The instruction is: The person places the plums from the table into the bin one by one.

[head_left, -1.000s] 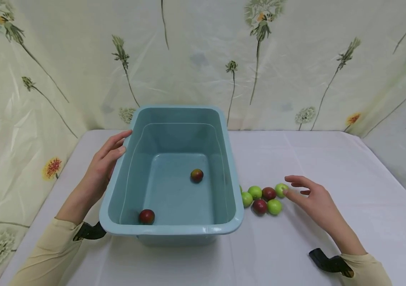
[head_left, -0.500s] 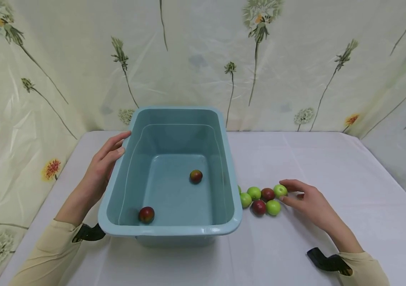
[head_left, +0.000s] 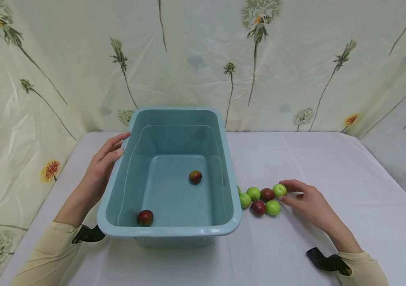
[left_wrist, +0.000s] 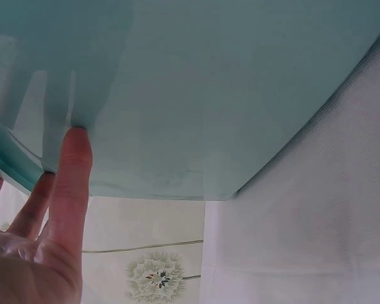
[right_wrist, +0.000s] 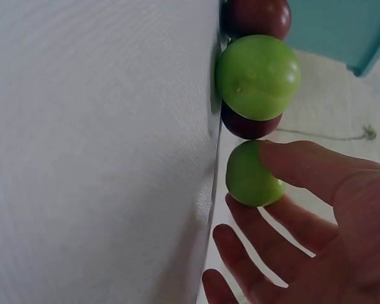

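Nearest the camera, two cream sleeves (head_left: 45, 254) come in from the bottom corners, each with a black wrist mount at the cuff. Just ahead of them the near rim of a pale blue plastic tub (head_left: 174, 231) crosses the white tablecloth (head_left: 331, 159); a dark red fruit (head_left: 145, 217) lies in the tub's near left corner and a second red fruit (head_left: 195, 176) sits farther back on its floor. To the tub's right, the right hand (head_left: 310, 202) rests low on the cloth with thumb and fingertips closing on the outermost green fruit (head_left: 279, 190); the right wrist view shows the thumb (right_wrist: 304, 171) and a finger pinching that green fruit (right_wrist: 250, 174) between them. This fruit is the rightmost of a small cluster lying on the cloth just beside the tub's right wall: another green one (head_left: 272, 207) and a red one (head_left: 258, 207) in the nearer row, a red one (head_left: 267, 194) and two more green ones behind and to the left. The left hand (head_left: 102, 167) lies flat against the tub's left outer wall, fingers straight and reaching up to the rim, gripping nothing; the left wrist view shows a fingertip (left_wrist: 76, 142) pressed against the blue wall. Beyond the table hangs a pale curtain (head_left: 203, 59) printed with dandelions.
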